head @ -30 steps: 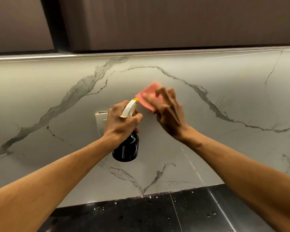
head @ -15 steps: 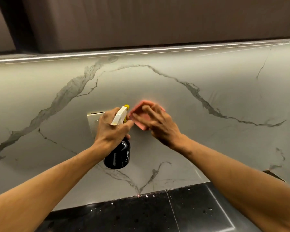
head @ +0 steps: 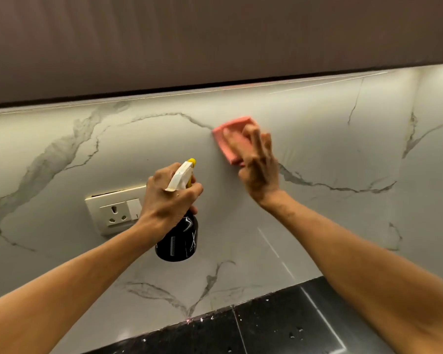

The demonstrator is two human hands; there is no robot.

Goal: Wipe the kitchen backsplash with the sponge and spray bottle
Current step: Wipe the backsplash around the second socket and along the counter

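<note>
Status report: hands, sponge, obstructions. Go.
Left hand grips spray bottle. Right hand presses pink sponge flat on backsplash. Wall socket lower left, apart from sponge.

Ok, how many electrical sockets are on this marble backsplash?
1. The socket sits in the wall plate left of the spray bottle. The left hand covers the plate's right end, so more may be hidden.
</note>
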